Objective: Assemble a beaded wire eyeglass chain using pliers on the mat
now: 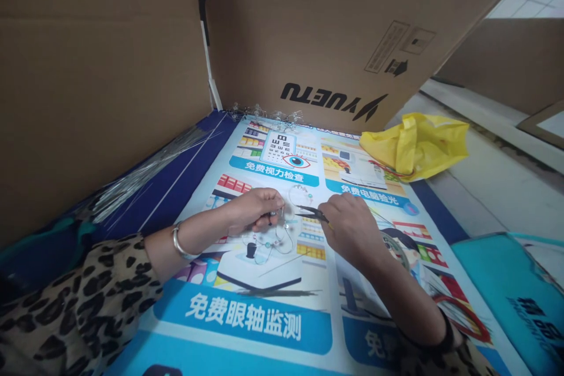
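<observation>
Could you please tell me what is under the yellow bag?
The printed poster runs partly under the yellow bag, showing along the bag's left edge; anything beneath its middle is covered and unseen.

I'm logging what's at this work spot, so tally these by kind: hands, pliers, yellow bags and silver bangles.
Hands (left hand, right hand): 2
Pliers, in the right hand: 1
Yellow bag: 1
Silver bangle, on the left wrist: 1
Total: 5
</observation>
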The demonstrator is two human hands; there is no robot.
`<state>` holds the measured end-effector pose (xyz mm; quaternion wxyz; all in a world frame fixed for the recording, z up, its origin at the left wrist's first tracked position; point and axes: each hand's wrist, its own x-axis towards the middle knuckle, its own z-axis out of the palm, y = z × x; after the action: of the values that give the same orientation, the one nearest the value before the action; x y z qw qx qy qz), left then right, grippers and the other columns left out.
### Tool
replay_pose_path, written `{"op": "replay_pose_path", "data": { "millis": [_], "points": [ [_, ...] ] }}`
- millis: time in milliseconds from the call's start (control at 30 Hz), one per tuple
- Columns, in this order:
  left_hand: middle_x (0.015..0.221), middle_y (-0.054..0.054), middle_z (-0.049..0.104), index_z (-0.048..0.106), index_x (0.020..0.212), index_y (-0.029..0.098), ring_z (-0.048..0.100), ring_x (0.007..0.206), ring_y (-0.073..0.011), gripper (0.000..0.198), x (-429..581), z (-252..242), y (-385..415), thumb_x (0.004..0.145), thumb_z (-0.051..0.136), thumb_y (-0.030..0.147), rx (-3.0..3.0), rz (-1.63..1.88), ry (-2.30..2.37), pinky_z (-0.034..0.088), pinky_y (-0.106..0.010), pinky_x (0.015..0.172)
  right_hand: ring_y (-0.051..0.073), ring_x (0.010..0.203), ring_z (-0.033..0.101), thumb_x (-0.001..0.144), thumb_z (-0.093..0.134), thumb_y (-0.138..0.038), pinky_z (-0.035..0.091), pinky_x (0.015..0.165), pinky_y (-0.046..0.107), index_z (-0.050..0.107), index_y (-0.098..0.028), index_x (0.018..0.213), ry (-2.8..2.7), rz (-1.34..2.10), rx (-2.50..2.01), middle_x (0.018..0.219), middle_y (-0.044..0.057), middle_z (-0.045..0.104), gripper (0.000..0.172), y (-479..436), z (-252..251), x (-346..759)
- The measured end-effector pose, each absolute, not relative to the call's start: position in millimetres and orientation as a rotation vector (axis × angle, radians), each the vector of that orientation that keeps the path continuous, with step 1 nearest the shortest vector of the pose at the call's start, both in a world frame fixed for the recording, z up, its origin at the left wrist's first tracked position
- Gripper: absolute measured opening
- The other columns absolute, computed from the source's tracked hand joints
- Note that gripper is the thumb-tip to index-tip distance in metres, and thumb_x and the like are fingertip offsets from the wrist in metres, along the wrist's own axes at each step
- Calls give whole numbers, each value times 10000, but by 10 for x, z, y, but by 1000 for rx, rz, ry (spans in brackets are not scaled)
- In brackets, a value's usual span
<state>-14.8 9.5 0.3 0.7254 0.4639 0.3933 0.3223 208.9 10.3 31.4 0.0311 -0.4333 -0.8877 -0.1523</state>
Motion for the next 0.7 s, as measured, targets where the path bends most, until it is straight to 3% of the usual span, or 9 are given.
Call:
{"op": "replay_pose_path", "data": {
  "millis": [233, 500, 700],
  "points": [
    [577, 29, 531, 479, 763, 155, 312, 321, -15, 215, -143, -5, 103, 825, 537, 353, 1022, 706, 873, 220, -140, 304, 172, 742, 460, 827, 438, -146, 257, 665, 298, 621, -180, 790, -2807, -428, -1218, 746, 48, 591, 190, 61, 255, 2068],
    [566, 31, 554, 448, 803, 185, 306, 304, -26, 171, -129, 62, 84, 822, 532, 332, 929, 791, 968, 222, -142, 299, 143, 715, 548, 852, 446, -260, 245, 555, 255, 590, -210, 809, -2810, -202, -1580, 785, 14, 637, 158, 2, 265, 2007],
    [631, 12, 554, 502, 864, 170, 417, 383, -62, 153, -62, 109, 33, 848, 477, 319, 873, 1101, 953, 367, -198, 379, 143, 734, 565, 851, 429, -262, 262, 555, 257, 590, -221, 822, -2651, -190, -1670, 803, 13, 643, 169, -8, 290, 1983]
  ]
}}
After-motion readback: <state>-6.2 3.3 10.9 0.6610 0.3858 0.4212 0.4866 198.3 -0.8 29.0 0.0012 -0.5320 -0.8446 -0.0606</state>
